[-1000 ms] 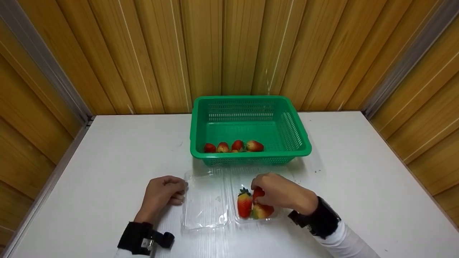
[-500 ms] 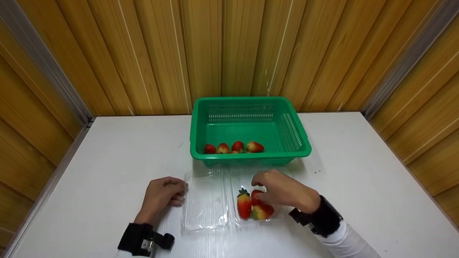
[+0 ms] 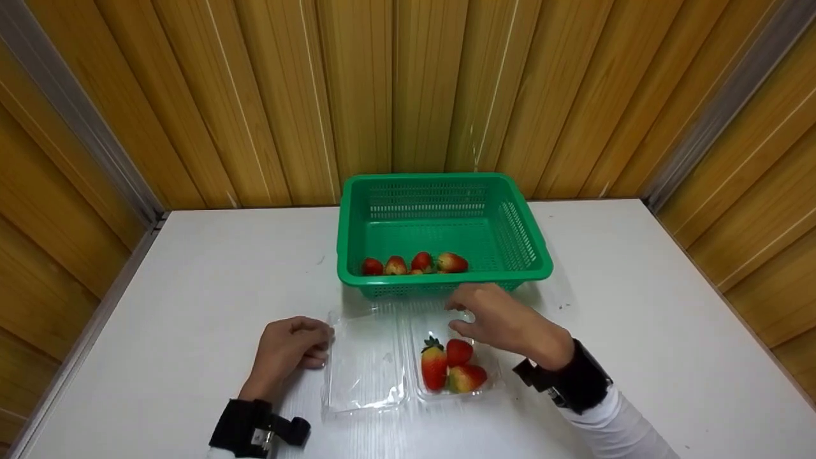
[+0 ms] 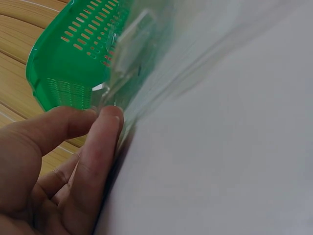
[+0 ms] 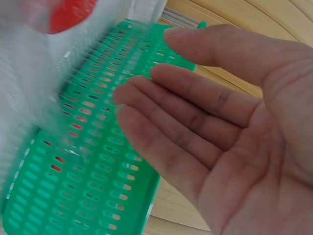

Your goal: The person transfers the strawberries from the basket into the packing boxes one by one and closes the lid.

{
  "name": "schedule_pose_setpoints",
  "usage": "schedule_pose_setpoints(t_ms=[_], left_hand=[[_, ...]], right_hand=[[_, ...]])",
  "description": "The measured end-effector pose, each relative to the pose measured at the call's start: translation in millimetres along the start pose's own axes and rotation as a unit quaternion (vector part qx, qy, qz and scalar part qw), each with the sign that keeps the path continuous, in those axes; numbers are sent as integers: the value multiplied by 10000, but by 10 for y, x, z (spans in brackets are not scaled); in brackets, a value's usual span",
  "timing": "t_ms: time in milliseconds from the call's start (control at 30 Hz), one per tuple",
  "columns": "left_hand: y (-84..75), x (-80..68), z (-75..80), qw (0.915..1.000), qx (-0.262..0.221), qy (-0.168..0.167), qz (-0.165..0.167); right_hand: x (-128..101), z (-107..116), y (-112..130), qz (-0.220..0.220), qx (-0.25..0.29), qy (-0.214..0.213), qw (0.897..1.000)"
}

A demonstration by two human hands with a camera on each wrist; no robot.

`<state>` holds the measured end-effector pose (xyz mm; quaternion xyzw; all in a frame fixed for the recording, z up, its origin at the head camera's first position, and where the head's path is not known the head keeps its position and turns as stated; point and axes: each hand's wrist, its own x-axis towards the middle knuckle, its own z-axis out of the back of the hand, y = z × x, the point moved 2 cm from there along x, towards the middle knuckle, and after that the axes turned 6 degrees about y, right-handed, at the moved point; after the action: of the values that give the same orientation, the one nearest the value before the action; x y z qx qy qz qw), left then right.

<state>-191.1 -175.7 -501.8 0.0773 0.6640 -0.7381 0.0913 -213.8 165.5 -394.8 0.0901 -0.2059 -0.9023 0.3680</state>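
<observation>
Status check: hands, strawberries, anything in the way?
Left hand pinching edge of clear container. Right hand open, empty, near it. Three strawberries inside; others in green basket. Its near rim between right hand and those.

Wall (image 3: 363,95) behind bench (image 3: 223,274). Basket (image 3: 446,278) at bench's far side; loose strawberries (image 3: 421,261) in it, along near side. Clamshell (image 3: 405,357) before basket, unfolded, halves side by side. In right half (image 3: 423,326): three strawberries (image 3: 435,364), one left, two right, one behind other. Left hand (image 3: 287,347) at left half's (image 3: 366,366) outer edge; right hand (image 3: 500,319) over right half's far end.
</observation>
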Motion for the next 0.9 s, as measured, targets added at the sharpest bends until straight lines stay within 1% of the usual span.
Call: schedule_pose_setpoints(t_ms=[267,367,600,900], left_hand=[[24,-6,-3,10000,22,-7,24],[16,-14,6,10000,-16,5,21],[8,-15,20,10000,70,-54,7],[20,30,7,10000,29,-43,-6]], right_hand=[[48,100,36,284,86,-457,9985],[70,146,26,325,152,-603,9975],[143,265,42,377,284,-806,9956],[246,416,33,286,436,-1158,9919]])
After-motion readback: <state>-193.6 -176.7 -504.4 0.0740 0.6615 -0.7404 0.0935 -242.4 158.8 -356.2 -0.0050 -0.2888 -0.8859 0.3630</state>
